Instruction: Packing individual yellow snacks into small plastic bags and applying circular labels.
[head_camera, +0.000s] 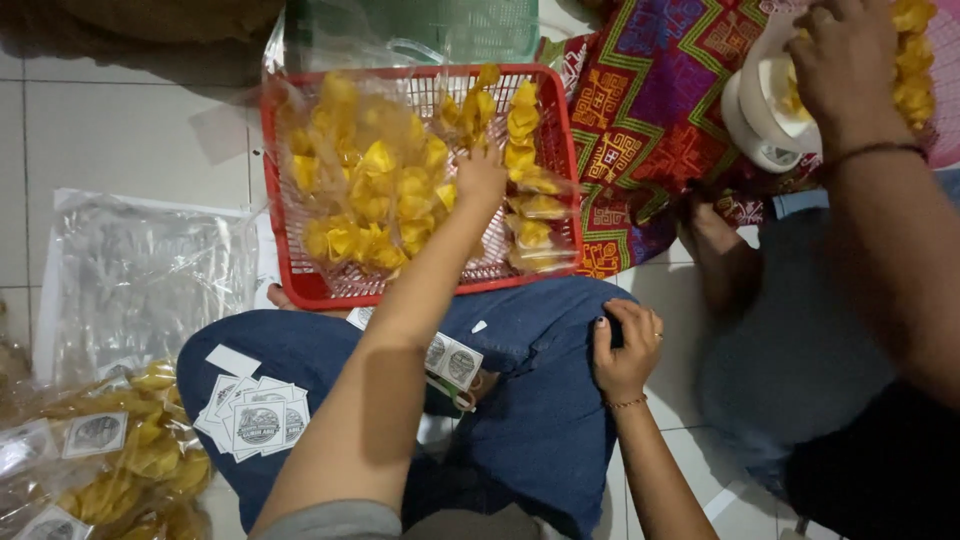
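Reaching forward, my left hand (481, 178) goes into the red plastic mesh basket (290, 270) on the tiled floor beyond my knees, its fingers curled around the top of a small clear plastic packet of yellow chips (478, 105), one of several there. The packet's long axis runs away from me, its top towards my hand. My right hand (625, 345) rests loosely open on my blue-jeaned knee (540, 400), holding nothing. At upper right, another person's hand (845, 55) grips a white plastic scoop (765, 100).
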